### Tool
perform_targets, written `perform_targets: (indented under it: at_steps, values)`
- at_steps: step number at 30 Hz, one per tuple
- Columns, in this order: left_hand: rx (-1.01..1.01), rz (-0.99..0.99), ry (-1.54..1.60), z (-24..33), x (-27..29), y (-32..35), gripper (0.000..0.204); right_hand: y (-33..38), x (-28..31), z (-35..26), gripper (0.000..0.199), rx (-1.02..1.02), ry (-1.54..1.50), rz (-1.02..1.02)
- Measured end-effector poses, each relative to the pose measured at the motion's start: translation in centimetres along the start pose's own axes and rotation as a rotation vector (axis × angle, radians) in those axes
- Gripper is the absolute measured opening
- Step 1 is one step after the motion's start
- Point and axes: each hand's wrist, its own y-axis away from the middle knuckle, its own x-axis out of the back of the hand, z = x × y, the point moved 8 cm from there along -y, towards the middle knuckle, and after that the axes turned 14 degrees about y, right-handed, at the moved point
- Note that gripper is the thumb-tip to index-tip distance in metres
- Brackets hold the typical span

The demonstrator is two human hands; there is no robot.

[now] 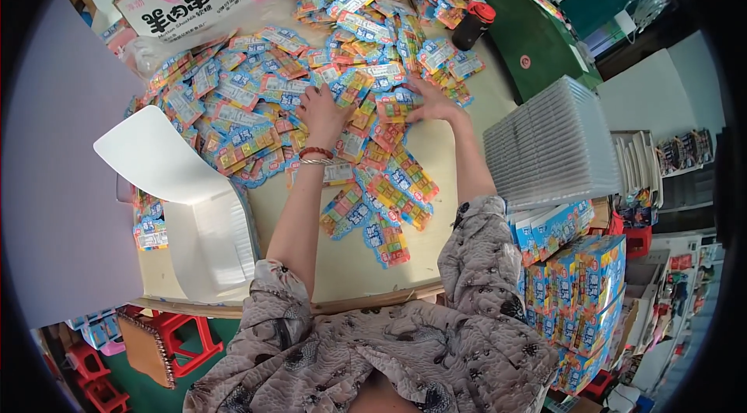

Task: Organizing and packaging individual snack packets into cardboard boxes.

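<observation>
Many small flat candy packets (245,150), blue, yellow and pink, lie in a loose heap across the table. My left hand (323,115) rests on the heap with its fingers spread, beside a yellow-and-blue candy packet (354,88). To its right, my right hand (434,103) reaches in from the heap's right side, its thumb and fingers apart at the end of another candy packet (395,106). Neither hand is visibly closed round a packet. Nearer to me, several packets (387,240) lie fanned out below the hands, colourful faces up.
An open white plastic box (210,234) stands at the left. A printed carton (210,0) is at the back left, a black bottle with a red lid (473,26) at the back right. Stacked clear trays (548,144) and blue display boxes (576,296) stand at the right.
</observation>
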Motion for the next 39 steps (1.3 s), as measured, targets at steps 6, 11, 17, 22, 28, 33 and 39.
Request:
perform_targets:
  at_steps: [6,11,17,22,28,33,39]
  values:
    - [0.031,-0.123,0.009,-1.7,0.5,0.1,0.079,2.9,-0.8,-5.1,0.110,0.167,0.168,-0.142]
    - [0.016,-0.075,0.032,-1.5,0.7,1.2,0.080,3.9,-0.4,-7.4,0.093,0.042,0.492,-0.220]
    - [-0.317,0.054,0.555,3.1,-1.9,4.2,0.051,5.0,-0.8,-4.8,0.079,0.198,0.267,-0.127]
    - [0.038,-0.385,0.811,3.2,-4.4,3.6,0.042,7.6,-1.3,-4.4,0.067,0.166,0.017,-0.343]
    - [-0.110,-0.093,0.538,5.1,-6.1,3.4,0.031,11.5,-1.3,-3.6,0.046,0.119,0.190,-0.329]
    - [-0.271,0.142,0.052,7.8,-6.2,3.8,0.035,13.3,-0.7,-4.8,0.050,0.034,0.078,-0.390]
    - [0.030,-0.145,0.435,2.5,-1.3,3.8,0.040,15.4,3.7,-4.7,0.049,-0.017,0.277,-0.051]
